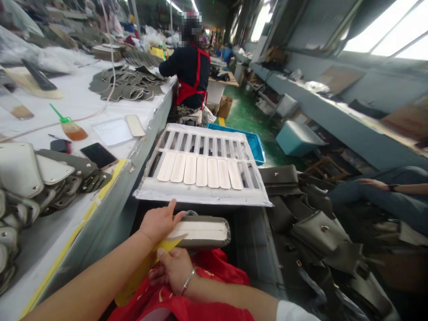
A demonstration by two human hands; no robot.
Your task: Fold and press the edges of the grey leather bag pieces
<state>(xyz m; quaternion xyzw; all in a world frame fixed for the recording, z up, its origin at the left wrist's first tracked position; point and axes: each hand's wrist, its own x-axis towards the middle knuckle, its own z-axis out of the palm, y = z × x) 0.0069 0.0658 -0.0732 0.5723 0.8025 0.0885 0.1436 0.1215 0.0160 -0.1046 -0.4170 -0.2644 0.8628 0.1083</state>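
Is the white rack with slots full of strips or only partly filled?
Partly filled. The white rack has six white strips in its near row; the far row's slots look empty.
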